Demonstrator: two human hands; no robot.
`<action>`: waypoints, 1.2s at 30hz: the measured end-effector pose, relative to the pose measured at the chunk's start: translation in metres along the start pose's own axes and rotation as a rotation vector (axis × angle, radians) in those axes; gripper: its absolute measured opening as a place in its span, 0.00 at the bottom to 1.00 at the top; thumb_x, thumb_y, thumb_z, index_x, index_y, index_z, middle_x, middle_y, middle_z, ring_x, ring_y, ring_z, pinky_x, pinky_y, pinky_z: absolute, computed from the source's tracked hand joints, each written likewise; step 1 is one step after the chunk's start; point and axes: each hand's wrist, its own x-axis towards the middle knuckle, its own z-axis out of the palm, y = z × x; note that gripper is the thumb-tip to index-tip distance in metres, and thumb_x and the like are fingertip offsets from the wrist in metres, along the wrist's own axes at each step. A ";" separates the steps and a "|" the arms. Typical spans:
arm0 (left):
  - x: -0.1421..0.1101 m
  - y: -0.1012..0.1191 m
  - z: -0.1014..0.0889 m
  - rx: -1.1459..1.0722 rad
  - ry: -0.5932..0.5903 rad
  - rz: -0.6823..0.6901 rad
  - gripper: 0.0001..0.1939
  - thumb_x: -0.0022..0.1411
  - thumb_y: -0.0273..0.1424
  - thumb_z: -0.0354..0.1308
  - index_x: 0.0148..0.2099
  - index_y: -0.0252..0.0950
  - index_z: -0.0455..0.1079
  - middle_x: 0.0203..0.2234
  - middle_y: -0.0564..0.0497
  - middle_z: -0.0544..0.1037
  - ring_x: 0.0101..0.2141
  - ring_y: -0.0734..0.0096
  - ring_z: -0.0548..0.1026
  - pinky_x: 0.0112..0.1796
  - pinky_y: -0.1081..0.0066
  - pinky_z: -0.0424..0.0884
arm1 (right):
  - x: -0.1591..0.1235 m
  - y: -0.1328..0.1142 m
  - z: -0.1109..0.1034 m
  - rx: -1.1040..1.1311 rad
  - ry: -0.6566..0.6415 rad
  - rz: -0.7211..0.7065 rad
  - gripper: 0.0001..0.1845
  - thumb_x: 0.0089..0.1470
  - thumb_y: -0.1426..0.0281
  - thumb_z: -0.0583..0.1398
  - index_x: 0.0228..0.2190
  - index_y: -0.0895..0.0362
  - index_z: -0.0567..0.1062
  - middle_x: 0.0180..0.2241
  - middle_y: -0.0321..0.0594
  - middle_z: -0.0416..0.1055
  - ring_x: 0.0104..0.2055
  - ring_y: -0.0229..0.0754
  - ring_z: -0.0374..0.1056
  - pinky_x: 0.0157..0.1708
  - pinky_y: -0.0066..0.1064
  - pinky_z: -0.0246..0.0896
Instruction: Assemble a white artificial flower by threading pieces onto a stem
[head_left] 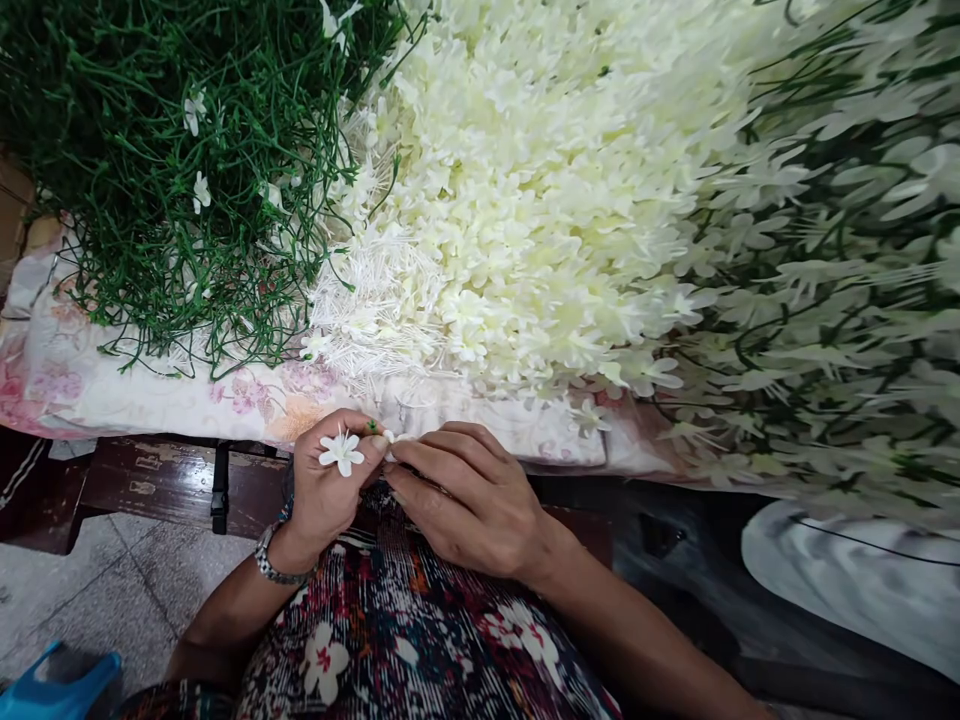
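Note:
My left hand [326, 485] is closed round a thin green stem that bears a small white artificial flower [341, 452]. My right hand [469, 500] pinches a small white piece at the tip of that stem, right against the left fingertips. Both hands hover over my lap, just in front of the table's edge. A metal watch band [271, 565] sits on my left wrist.
A heap of loose cream-white flower heads [540, 190] covers the middle of the floral cloth [67, 385]. Green wire stems [172, 170] lie piled at the left. Finished flowered sprays [840, 300] lie at the right. A dark wooden table edge [157, 485] and a blue object [56, 690] are at lower left.

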 end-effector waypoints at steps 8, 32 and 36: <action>0.002 0.002 -0.008 0.105 0.096 0.088 0.04 0.52 0.29 0.56 0.30 0.34 0.64 0.16 0.57 0.64 0.16 0.83 0.60 0.17 0.79 0.55 | 0.001 0.019 -0.011 -0.121 0.113 0.224 0.09 0.42 0.80 0.59 0.31 0.62 0.70 0.27 0.41 0.68 0.31 0.36 0.61 0.30 0.29 0.60; 0.006 0.009 -0.003 0.152 0.086 0.119 0.03 0.51 0.29 0.56 0.29 0.35 0.66 0.15 0.57 0.64 0.15 0.82 0.60 0.17 0.78 0.55 | 0.020 0.037 -0.005 -0.375 -0.310 0.187 0.07 0.51 0.76 0.51 0.29 0.57 0.68 0.25 0.39 0.63 0.30 0.39 0.54 0.30 0.32 0.48; 0.007 0.010 -0.004 0.133 0.077 0.126 0.03 0.52 0.29 0.56 0.29 0.35 0.66 0.15 0.57 0.64 0.15 0.82 0.60 0.17 0.79 0.55 | 0.023 0.039 -0.004 -0.380 -0.359 0.168 0.06 0.50 0.75 0.52 0.26 0.56 0.68 0.26 0.39 0.62 0.31 0.40 0.54 0.30 0.32 0.49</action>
